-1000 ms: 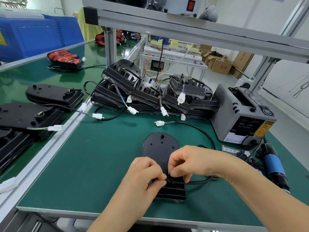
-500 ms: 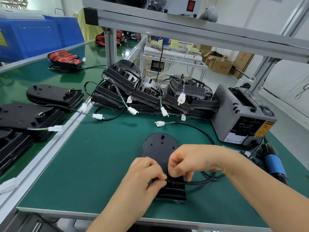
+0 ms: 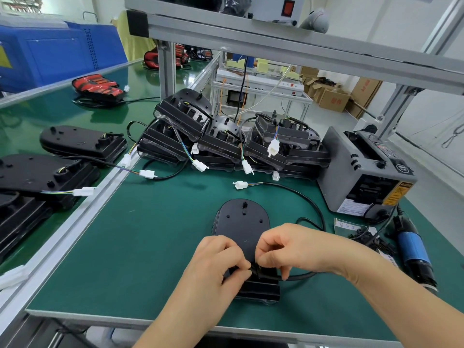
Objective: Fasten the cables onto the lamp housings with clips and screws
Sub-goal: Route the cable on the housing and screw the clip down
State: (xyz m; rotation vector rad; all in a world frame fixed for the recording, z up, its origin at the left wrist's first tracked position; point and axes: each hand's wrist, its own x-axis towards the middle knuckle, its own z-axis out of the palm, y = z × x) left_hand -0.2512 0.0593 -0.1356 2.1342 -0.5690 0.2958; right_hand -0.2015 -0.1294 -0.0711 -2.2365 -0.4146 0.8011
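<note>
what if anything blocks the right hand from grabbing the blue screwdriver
Probably nothing, so yes: the blue screwdriver lies uncovered on the mat beside the right hand, which must first release the cable.

left hand point(image 3: 216, 259) gripping lamp housing point(image 3: 241, 219), right hand point(image 3: 296, 247) pinching cable point(image 3: 300, 277), green bench point(image 3: 150, 247)

The left hand point(image 3: 218, 259) and right hand point(image 3: 296, 249) hide where the cable point(image 3: 301, 276) meets the lamp housing point(image 3: 241, 222).
</note>
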